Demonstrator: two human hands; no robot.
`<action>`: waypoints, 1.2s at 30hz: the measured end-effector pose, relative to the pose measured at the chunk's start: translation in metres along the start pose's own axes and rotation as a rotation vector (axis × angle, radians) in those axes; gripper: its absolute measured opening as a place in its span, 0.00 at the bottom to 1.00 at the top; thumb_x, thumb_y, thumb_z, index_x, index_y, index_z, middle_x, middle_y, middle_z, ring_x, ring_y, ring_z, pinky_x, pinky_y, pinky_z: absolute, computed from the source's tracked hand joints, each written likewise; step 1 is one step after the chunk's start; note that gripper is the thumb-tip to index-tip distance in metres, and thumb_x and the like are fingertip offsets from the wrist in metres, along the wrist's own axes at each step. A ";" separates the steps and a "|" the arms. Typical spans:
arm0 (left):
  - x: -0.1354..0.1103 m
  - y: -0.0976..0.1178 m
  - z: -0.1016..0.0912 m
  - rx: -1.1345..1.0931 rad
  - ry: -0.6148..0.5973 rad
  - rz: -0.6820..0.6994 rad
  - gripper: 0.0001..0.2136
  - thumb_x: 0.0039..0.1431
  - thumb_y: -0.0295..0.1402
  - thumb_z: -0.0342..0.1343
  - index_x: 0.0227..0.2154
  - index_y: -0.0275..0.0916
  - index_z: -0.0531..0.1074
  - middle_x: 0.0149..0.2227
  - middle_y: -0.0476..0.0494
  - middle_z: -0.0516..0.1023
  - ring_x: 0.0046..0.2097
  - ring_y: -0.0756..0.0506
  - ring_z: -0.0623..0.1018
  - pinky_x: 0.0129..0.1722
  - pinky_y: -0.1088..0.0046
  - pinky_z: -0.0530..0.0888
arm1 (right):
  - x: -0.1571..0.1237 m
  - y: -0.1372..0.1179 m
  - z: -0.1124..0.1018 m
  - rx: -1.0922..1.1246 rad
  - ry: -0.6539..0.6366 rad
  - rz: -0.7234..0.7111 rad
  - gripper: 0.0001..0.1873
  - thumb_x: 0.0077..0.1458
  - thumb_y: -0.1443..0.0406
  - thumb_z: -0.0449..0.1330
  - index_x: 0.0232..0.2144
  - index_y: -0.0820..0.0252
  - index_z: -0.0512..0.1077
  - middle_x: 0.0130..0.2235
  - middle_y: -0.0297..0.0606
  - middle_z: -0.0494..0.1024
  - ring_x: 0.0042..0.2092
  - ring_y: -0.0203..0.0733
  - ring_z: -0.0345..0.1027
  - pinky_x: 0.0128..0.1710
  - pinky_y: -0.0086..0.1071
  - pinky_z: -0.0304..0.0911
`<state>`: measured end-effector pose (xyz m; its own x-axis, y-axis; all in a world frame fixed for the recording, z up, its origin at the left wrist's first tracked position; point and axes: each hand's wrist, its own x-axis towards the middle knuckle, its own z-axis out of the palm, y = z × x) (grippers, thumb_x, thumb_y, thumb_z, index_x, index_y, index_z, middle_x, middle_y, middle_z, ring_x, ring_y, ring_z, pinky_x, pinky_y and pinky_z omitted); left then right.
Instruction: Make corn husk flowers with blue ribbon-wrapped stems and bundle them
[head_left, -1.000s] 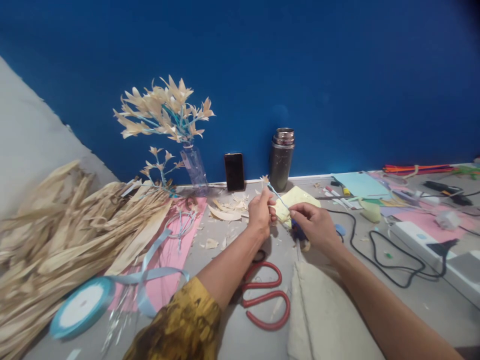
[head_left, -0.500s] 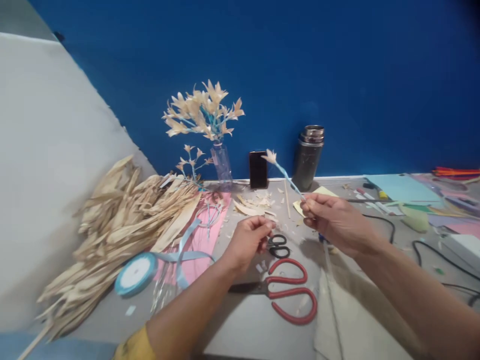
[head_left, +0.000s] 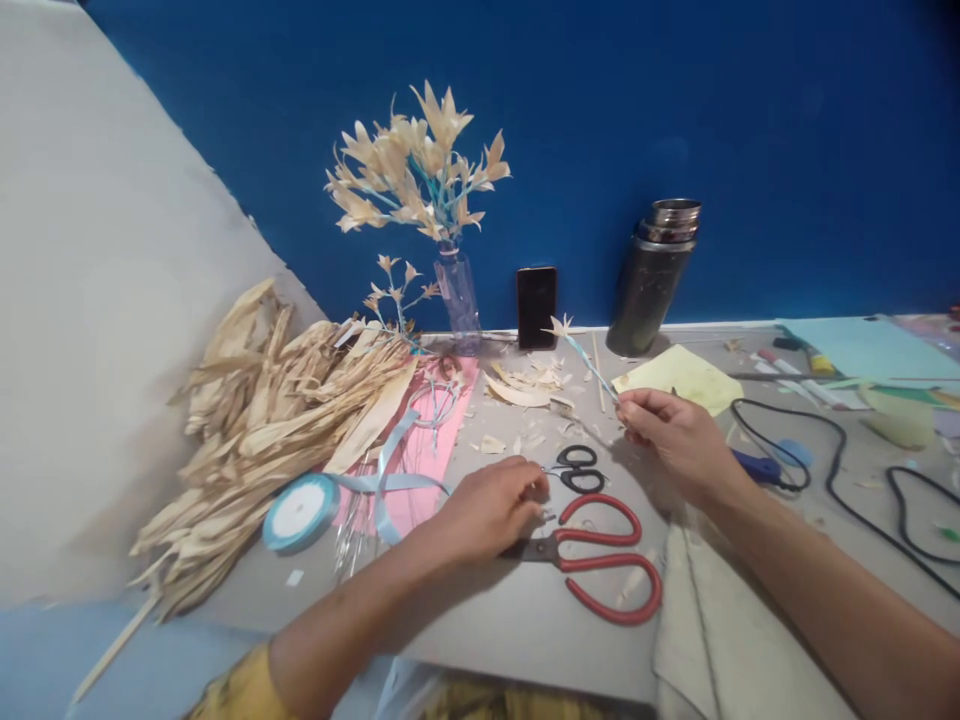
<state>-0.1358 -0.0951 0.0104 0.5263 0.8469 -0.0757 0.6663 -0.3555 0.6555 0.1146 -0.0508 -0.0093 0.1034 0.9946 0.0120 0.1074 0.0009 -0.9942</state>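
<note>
Head view, and the right hand (head_left: 675, 435) has it: thumb and fingers pinch the lower end of the blue stem of a single flower (head_left: 583, 360), held aslant above the worktop (head_left: 480, 620), its pale petals up and leftward, below the phone (head_left: 536, 308) as seen from here. Over to the left hand (head_left: 487, 505): palm down, fingers curled, low beside the small black scissors (head_left: 581, 468) and across the blades of the large red-handled scissors (head_left: 611, 564). Whether it grips anything, I cannot tell; the fingertips are hidden. Behind, a full bunch (head_left: 420, 150) stands in a clear bottle (head_left: 457, 290). Looks like a handling step, one stem out in the right hand with the left hand down among the tools. Any move from here calls, I'd judge, for a light pinch on that thin stem and petals kept clear of the blades.
</note>
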 end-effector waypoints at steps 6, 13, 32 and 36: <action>0.003 0.002 0.007 0.199 -0.151 0.003 0.11 0.55 0.25 0.51 0.36 0.45 0.75 0.40 0.46 0.73 0.37 0.45 0.74 0.34 0.72 0.65 | -0.009 -0.011 0.004 -0.105 -0.050 0.028 0.13 0.48 0.55 0.64 0.31 0.59 0.75 0.21 0.30 0.69 0.24 0.35 0.59 0.23 0.28 0.54; 0.017 0.004 -0.001 -0.673 0.093 -0.181 0.04 0.51 0.33 0.61 0.27 0.38 0.77 0.22 0.47 0.73 0.25 0.49 0.71 0.26 0.74 0.66 | -0.018 -0.011 0.015 0.039 -0.186 0.067 0.16 0.47 0.53 0.66 0.30 0.59 0.75 0.21 0.30 0.68 0.25 0.36 0.59 0.24 0.29 0.55; 0.042 0.023 0.009 -1.122 0.427 -0.172 0.16 0.42 0.28 0.68 0.23 0.39 0.63 0.22 0.52 0.75 0.18 0.55 0.67 0.18 0.80 0.60 | -0.035 -0.013 0.029 0.060 -0.290 0.102 0.13 0.51 0.54 0.63 0.30 0.57 0.75 0.25 0.30 0.71 0.27 0.35 0.61 0.27 0.28 0.58; 0.044 0.020 0.012 -1.128 0.428 -0.180 0.12 0.44 0.30 0.67 0.25 0.38 0.66 0.20 0.54 0.72 0.18 0.56 0.65 0.19 0.80 0.58 | -0.034 -0.015 0.028 -0.035 -0.294 0.015 0.11 0.54 0.56 0.61 0.31 0.58 0.75 0.27 0.32 0.74 0.29 0.37 0.65 0.29 0.29 0.61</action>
<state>-0.0930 -0.0696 0.0115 0.1151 0.9863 -0.1184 -0.2332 0.1427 0.9619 0.0813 -0.0820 0.0025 -0.1852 0.9819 -0.0387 0.1425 -0.0122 -0.9897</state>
